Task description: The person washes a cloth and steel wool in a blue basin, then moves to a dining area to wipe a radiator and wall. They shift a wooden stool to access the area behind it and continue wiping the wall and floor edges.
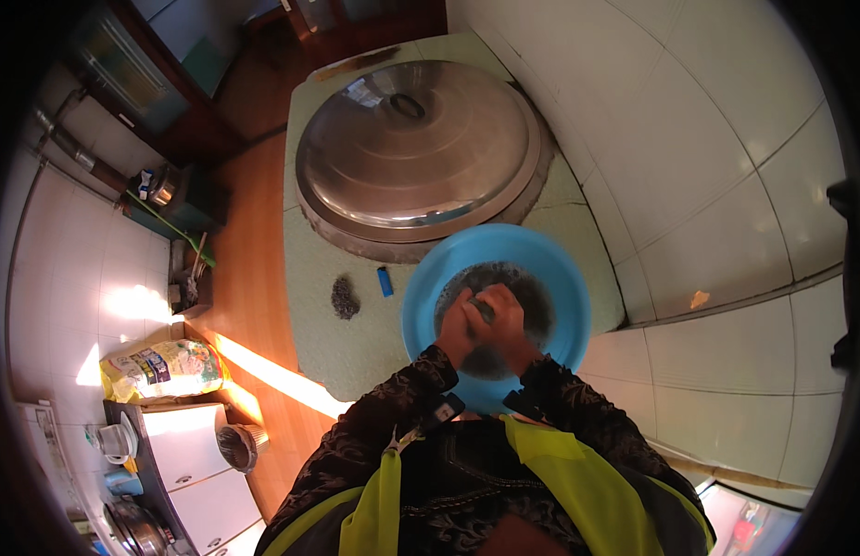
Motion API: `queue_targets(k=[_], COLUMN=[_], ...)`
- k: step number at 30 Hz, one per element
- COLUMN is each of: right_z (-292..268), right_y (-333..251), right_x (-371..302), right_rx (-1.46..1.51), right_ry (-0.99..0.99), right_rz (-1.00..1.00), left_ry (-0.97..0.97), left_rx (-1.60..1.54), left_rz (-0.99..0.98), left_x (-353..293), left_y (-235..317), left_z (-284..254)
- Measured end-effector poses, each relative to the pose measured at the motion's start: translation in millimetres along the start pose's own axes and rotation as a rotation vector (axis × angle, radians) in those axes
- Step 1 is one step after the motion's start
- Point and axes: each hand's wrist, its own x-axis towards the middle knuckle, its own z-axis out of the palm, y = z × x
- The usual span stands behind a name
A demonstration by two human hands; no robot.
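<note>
My left hand (pixel 457 330) and my right hand (pixel 506 326) are pressed together over a light blue plastic basin (pixel 571 278). Squeezed between them is a small grey-green bunched thing (pixel 484 309), mostly covered by my fingers; its kind cannot be made out, though it looks soft like a cloth. Below my hands the basin holds dark, murky water (pixel 490 363) with some foam around its edge. Both hands have their fingers curled inward.
The basin stands on a pale green counter (pixel 319 338), against a large domed metal lid (pixel 421 153). Left of it lie a steel-wool scrubber (pixel 345 297) and a blue lighter (pixel 385 282). A tiled wall (pixel 708 176) rises at the right. A waste bin (pixel 239 448) stands on the floor, lower left.
</note>
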Motion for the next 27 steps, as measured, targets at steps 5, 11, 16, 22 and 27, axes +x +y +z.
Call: queue_targets(k=[5, 11, 16, 22, 27], right_z=[17.5, 1.5, -11.1, -3.7, -0.1], right_y=[23.7, 31.4, 10.2, 4.4, 11.9], right_x=[-12.7, -7.4, -3.4, -7.7, -0.6], right_rx=[0.333, 0.49, 0.845, -0.062, 0.475], right_ry=[-0.033, -0.082, 0.049, 0.213, 0.185], right_rz=[0.416, 0.574, 1.097, 0.126, 0.721], left_ry=[0.239, 0.381, 0.254, 0.197, 0.382], left_rx=[0.245, -0.138, -0.195, -0.541, 0.042], left_rz=[-0.321, -0.356, -0.459, -0.616, -0.253], left_x=[5.8, 12.3, 16.6, 7.8, 23.1], left_y=[-1.4, 27.5, 54.8, 58.7, 45.8], left_z=[6.7, 18.8, 17.7, 20.4, 30.6])
